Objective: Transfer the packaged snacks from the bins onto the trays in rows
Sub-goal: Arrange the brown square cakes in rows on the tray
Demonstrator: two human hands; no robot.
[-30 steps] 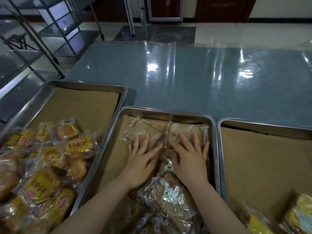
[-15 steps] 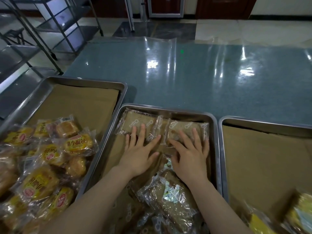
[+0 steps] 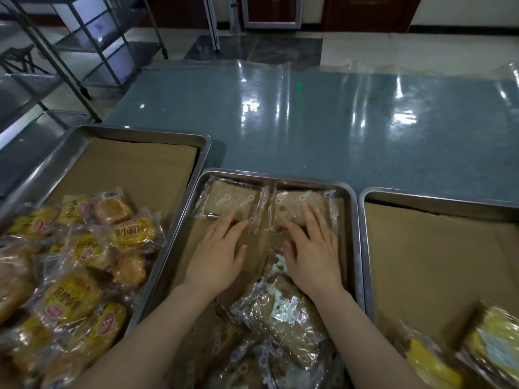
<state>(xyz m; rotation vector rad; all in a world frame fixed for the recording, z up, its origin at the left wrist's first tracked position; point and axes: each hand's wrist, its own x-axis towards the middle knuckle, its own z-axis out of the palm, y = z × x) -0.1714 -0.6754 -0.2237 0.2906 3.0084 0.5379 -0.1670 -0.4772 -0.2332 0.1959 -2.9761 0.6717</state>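
Two clear-wrapped brown cake packets lie side by side at the far end of the middle metal tray [image 3: 354, 220]. My left hand [image 3: 219, 254] lies flat with straight fingers, its fingertips touching the near edge of the left packet [image 3: 230, 202]. My right hand [image 3: 311, 252] is flat too, fingers resting on the right packet [image 3: 295, 203]. A heap of similar wrapped cakes [image 3: 278, 318] fills the near part of this tray, under my wrists.
The left tray [image 3: 146, 136], lined with brown paper, holds a pile of yellow-wrapped small breads [image 3: 84, 262]. The right tray [image 3: 438, 200] has brown paper and some yellow packets [image 3: 483, 352] at its near corner. Beyond lies the glossy blue-grey table [image 3: 323, 130]; metal racks [image 3: 70, 51] stand far left.
Both hands slid the two packets away from me up to the tray's far rim, then drew back slightly so only the fingertips rest on them.
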